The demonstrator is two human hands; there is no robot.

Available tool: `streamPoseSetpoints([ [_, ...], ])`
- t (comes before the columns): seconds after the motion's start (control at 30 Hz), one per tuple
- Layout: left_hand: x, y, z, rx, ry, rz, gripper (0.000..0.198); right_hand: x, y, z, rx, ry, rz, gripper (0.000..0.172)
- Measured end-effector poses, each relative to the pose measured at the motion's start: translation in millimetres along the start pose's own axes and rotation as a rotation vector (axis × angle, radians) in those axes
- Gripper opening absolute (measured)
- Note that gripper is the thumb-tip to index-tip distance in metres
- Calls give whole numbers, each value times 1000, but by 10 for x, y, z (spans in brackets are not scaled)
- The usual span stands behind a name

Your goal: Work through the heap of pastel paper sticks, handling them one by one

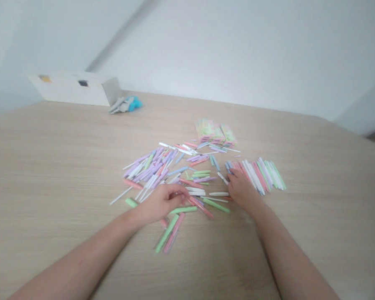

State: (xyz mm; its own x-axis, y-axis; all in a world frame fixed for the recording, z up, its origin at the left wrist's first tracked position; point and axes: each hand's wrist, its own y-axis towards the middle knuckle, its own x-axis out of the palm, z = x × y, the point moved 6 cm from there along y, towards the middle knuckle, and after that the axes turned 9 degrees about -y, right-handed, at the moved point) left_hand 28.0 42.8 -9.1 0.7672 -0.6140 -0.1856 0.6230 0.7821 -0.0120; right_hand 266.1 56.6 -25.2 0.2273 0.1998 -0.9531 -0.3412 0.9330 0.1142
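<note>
Slim pastel sticks, pen-like but too blurred to name surely, lie in a loose pile point(150, 168) across the middle of the table. My left hand point(164, 202) is over the near side of this pile, its thumb and fingers curled together at the upper end of a pink stick point(201, 207). To the right, several sticks lie side by side in a neat slanted row point(262, 175). My right hand point(242, 189) is at that row's left end, fingers drawn together beside blue sticks point(228, 166); what they pinch, if anything, is hidden.
Small green-and-pink packs point(214, 132) stand stacked behind the pile. At the back left is a long white box point(75, 89), with a crumpled grey and blue item point(125, 104) by its corner. A pale wall point(237, 54) rises behind the wooden table point(325, 200).
</note>
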Motion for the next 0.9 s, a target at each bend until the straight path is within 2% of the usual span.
streamPoseSetpoints([
  [0.1, -4, 0, -2, 2, 11, 2, 22, 58, -14, 29, -40, -32, -21, 34],
  [0.27, -10, 4, -5, 2, 19, 1, 22, 118, -20, 139, 2, -13, -30, 33],
  [0.57, -15, 12, -1, 8, 11, -2, 22, 92, -34, 183, 40, -17, -29, 28],
  [0.9, -16, 8, 10, 9, 29, 5, 23, 107, -36, 229, 136, 46, 42, 29],
])
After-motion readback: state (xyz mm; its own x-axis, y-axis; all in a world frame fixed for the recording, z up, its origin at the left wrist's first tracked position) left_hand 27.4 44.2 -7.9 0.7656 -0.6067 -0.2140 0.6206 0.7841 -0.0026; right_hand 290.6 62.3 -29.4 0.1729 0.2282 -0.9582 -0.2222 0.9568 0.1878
